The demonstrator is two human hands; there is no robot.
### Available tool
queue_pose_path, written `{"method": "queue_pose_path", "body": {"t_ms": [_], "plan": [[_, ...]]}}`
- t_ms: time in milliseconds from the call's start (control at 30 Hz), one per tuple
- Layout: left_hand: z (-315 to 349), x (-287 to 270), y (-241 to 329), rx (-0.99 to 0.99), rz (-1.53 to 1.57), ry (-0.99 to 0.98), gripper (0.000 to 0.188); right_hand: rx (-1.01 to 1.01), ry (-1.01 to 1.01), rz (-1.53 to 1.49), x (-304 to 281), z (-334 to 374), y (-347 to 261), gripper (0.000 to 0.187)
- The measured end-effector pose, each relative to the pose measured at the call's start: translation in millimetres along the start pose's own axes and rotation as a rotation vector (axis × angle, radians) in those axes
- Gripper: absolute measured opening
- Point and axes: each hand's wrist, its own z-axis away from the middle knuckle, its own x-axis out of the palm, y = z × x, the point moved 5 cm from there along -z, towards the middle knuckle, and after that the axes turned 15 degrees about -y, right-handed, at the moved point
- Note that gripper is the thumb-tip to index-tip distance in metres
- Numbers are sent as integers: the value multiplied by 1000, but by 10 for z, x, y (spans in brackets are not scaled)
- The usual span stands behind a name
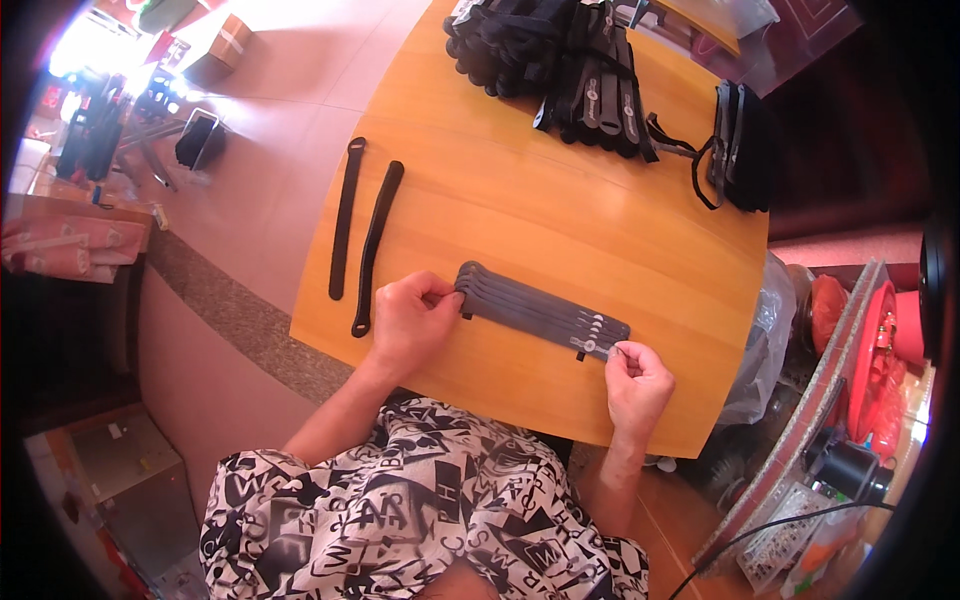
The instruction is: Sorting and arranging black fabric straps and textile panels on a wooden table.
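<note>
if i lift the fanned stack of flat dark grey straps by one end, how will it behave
The fanned stack of flat dark grey straps would probably splay, its layers overlapping in steps. It may sag: the curved, narrow black strap nearest the left hand suggests flexibility. Thin and flat, it seems unlikely to roll.

Strap stack [535, 308], ends partly behind hands [412, 318] [640, 388]

- Dark grey straps [535, 306], flat, overlapping in stepped rows
- Slanting over the table [520, 200], left ends rounded and farther out
- Pale marks near right ends
</note>
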Motion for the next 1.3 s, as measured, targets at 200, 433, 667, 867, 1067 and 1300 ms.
{"method": "queue_pose_path", "body": {"t_ms": [200, 433, 667, 867, 1067, 1300], "plan": [[-20, 18, 19, -46, 2, -33, 8, 20, 15, 6, -14, 22, -25, 9], [-66, 14, -57, -42, 27, -65, 7, 2, 19, 33, 23, 12, -28, 10], [-94, -12, -55, -71, 7, -73, 9, -58, 69, 115, 38, 21, -97, 9], [-121, -61, 67, 8, -171, -81, 14, -48, 32, 266, 52, -19, -174, 8], [-99, -149, 72, -38, -295, -148, 20, -32, 23, 400, 40, -6, -205, 21], [271, -199, 76, 362, -182, 202, 17, -62, 63, 359, -35, 226, -314, 27]]}}
